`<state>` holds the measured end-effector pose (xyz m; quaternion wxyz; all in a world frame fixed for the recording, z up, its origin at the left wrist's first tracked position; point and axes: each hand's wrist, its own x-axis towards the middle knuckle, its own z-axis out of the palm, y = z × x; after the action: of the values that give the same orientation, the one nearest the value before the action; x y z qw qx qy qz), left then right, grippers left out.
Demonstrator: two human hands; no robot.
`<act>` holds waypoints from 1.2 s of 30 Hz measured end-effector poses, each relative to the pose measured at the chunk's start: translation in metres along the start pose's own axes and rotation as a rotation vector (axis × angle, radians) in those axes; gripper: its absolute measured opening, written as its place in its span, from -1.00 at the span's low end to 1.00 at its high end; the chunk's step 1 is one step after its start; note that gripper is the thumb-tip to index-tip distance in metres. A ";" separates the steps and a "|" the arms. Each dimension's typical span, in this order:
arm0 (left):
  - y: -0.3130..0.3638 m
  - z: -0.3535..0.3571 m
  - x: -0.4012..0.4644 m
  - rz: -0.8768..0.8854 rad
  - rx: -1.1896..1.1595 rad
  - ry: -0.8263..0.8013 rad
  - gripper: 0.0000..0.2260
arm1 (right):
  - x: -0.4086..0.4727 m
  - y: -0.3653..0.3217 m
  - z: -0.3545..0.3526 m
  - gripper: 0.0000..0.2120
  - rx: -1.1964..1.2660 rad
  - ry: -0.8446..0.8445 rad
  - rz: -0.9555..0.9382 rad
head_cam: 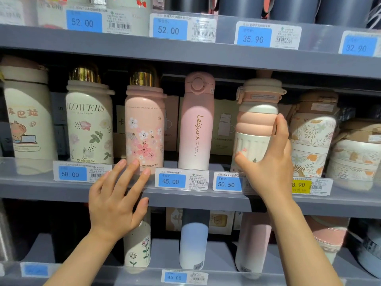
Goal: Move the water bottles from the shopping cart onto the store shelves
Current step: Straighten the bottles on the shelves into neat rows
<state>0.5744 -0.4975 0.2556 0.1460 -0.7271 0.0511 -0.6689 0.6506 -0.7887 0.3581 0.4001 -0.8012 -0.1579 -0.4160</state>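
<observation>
the right hand [270, 162] grips the ribbed peach bottle [257, 124] on the middle shelf [185, 197], thumb curled across its pale lower part and the other fingers [281, 124] wrapped round its right side, just under the white band; the bottle stands upright with its base behind the clear front rail. everything else is placed here from that ribbed peach bottle. just to its left stands the slim pink bottle [195, 124] marked "leisure", apart from it and upright. further left is the pink blossom bottle [144, 129] with a gold cap, then the cream flowers bottle [89, 124], also gold-capped, and at the far left a cream cartoon bottle [26, 120]. the left hand [115, 201] hovers low and to the left of the ribbed peach bottle, fingers straight and spread, holding nothing, its fingertips [135, 163] over the rail in front of the pink blossom bottle's foot (whether they actually touch the rail cannot be told). right of the ribbed peach bottle sit leaf-patterned containers [311, 137], close beside it. below it on the rail are blue price tags [227, 183] reading 45.00 and 50.50. the shelf beneath holds a blue-to-white bottle [193, 244] and a pink-to-white one, below and to the left.
</observation>
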 end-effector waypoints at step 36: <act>0.000 -0.001 0.002 0.006 -0.018 -0.018 -0.59 | -0.002 -0.002 -0.004 -0.01 -0.044 -0.056 0.032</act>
<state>0.5736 -0.4977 0.2572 0.1420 -0.7341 0.0578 -0.6615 0.6455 -0.7905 0.3591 0.3844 -0.8237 -0.1470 -0.3902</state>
